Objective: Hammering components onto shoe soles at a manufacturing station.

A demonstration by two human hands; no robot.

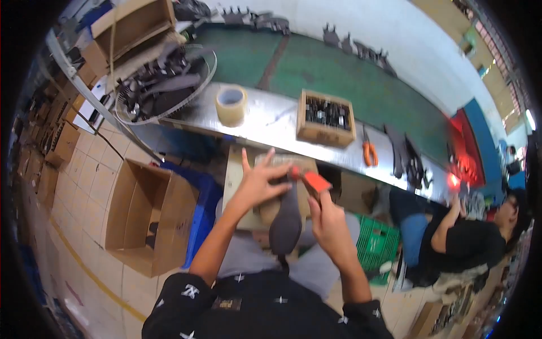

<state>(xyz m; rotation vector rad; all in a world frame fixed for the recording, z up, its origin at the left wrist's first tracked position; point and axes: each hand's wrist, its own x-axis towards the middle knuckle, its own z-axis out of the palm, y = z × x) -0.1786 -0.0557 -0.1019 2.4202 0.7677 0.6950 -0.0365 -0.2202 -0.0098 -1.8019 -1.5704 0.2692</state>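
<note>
A dark grey paddle-shaped piece (285, 229) lies lengthwise in front of me, its broad end toward my lap. My left hand (258, 182) is at its narrow far end, thumb and a finger closing there while other fingers stretch outward. My right hand (332, 223) is closed around a tool with a red-orange part (317, 182); its exact kind is not clear. A small red part (294, 172) shows by my left fingertips, against the narrow end. Beneath the hands is a pale work surface (232, 175), partly covered by a tan block.
Along the metal ledge stand a tape roll (231, 107), a small box of black parts (326, 127) and orange-handled pliers (369, 151). A wire basket (169, 85) holds dark pieces. An open carton (149, 217) stands left, a green crate (374, 246) right, near another person (466, 240).
</note>
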